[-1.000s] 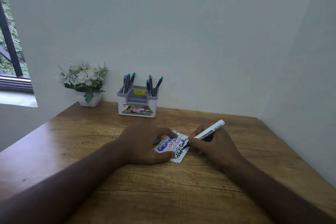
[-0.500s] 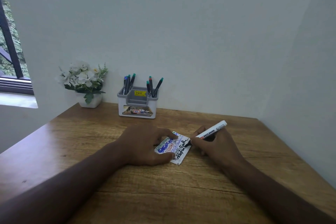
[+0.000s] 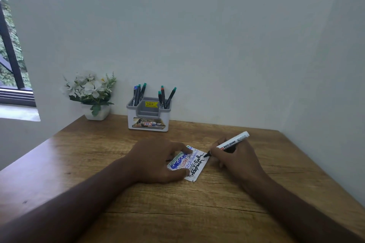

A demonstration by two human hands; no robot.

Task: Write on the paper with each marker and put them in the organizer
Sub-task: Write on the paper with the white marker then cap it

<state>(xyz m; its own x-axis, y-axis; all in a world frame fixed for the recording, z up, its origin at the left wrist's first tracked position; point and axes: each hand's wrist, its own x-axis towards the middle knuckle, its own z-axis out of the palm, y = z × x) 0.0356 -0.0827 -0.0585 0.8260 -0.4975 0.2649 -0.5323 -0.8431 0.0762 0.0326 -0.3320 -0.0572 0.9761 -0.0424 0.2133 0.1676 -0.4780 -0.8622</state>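
A small white paper [image 3: 194, 162] covered in green, blue, red and black scribbles lies on the wooden table [image 3: 98, 156]. My left hand [image 3: 156, 161] rests on it, with a fingertip and the thumb pressing its left part flat. My right hand [image 3: 235, 156] grips a white whiteboard marker [image 3: 232, 142] like a pen, its black tip touching the paper's right edge. A white and grey organizer [image 3: 148, 114] stands at the back by the wall, with several capped markers upright in its two rear pockets.
A white pot of white flowers [image 3: 91, 92] stands at the table's back left corner. Walls close off the back and right sides. A window opening is at the far left. Bare wood spreads in front of the organizer and near me.
My right hand and the marker have slid to the right along the paper, leaving more black writing. My left hand stays in place.
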